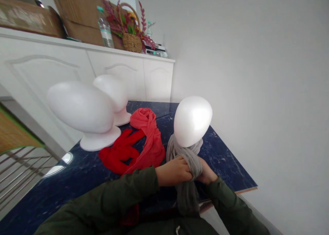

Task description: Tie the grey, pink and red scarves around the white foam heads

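A grey scarf point(189, 159) is wrapped around the neck of a white mannequin head point(192, 120) on the dark blue marbled table. Its end hangs down over the near table edge in front of me. My left hand point(176, 171) is closed on the scarf from the left, just below the head. On the other side, my right hand point(205, 171) grips the scarf too, its fingers partly hidden behind the cloth. Left of my hands lie a coral-red scarf point(153, 142) and a bright red knitted piece point(120, 151), touching each other.
Two more white mannequin heads point(82, 106) stand on the table's point(226, 159) left side. Behind is a white cabinet point(115, 65) bearing cardboard boxes, a bottle point(106, 31) and a flower basket point(132, 42). A metal rack point(23, 170) is at the left; a wall rises right.
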`<action>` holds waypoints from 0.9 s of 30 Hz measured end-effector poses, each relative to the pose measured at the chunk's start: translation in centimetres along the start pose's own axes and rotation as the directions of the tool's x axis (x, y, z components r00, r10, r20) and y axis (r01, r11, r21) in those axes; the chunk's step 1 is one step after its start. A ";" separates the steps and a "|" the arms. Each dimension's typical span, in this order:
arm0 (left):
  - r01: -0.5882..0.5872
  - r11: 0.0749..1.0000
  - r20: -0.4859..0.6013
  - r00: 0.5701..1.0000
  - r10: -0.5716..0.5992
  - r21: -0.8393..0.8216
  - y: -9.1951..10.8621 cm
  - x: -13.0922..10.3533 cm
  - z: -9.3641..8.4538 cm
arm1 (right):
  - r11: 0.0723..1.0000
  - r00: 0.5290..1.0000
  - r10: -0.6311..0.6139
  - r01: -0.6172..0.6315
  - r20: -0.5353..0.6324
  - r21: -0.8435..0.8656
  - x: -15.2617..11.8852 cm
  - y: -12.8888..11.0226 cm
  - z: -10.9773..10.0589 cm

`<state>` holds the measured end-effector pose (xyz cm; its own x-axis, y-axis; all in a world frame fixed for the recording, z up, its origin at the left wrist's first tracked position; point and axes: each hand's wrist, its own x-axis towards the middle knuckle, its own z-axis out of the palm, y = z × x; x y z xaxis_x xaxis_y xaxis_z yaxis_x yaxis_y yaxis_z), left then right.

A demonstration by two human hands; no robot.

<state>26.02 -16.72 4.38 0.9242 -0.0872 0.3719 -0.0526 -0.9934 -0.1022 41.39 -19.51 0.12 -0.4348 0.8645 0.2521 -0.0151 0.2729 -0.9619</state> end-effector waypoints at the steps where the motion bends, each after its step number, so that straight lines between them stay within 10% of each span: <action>1: -0.013 0.999 -0.017 1.000 0.013 0.036 0.1 0.2 0.4 | 0.999 0.999 0.013 -0.012 -0.038 0.046 0.0 0.0 0.0; 9: 0.264 0.962 -0.139 0.957 -0.254 0.062 0.5 -0.4 0.9 | 0.805 0.930 0.339 -0.208 -0.143 0.556 -0.9 -1.4 0.5; 15: 0.510 0.812 -0.288 0.762 -0.580 -0.284 -0.1 -1.8 1.8 | 0.661 0.823 0.524 -0.230 -0.220 0.714 -0.4 -0.5 0.3; 20: 0.585 0.431 -0.040 0.561 -0.827 -0.687 -0.9 -2.1 2.3 | 0.546 0.827 0.539 -0.196 -0.162 0.814 -0.4 -1.1 0.0; 27: 0.486 0.066 0.290 0.620 -0.729 -0.872 -2.2 -2.0 3.8 | 0.734 0.789 0.524 -0.229 -0.320 0.639 -0.7 -0.6 0.1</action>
<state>25.75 -14.08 0.38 0.7212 0.6917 0.0372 0.1157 -0.1732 0.9781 41.57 -20.32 0.56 -0.0629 0.9603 -0.2716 -0.4868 -0.2671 -0.8317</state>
